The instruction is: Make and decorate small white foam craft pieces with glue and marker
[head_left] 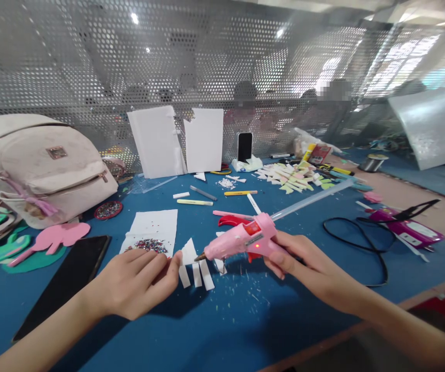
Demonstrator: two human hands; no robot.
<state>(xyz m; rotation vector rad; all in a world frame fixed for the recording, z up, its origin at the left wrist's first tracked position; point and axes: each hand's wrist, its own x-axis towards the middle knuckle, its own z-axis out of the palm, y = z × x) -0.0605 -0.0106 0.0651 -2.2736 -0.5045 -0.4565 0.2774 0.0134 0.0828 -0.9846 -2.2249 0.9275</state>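
My right hand (300, 263) is closed around the handle of a pink hot glue gun (241, 240), its small light lit red and a long clear glue stick (311, 199) in its back end. The nozzle points left, at a small white cut piece (188, 252) with a pointed top. My left hand (140, 276) pinches that piece at its left edge between thumb and finger. White strips (206, 275) show below it. Whether they are joined to it, I cannot tell. Behind the left fingers lies a white sheet (154, 221) with a heap of coloured sequins (150, 245).
A dark phone (65, 279) and a pale backpack (47, 165) are on the left. Red-handled scissors (232, 220) lie behind the glue gun. Foam offcuts (292, 175) are piled at the back right, and a black cable (375, 253) loops on the right.
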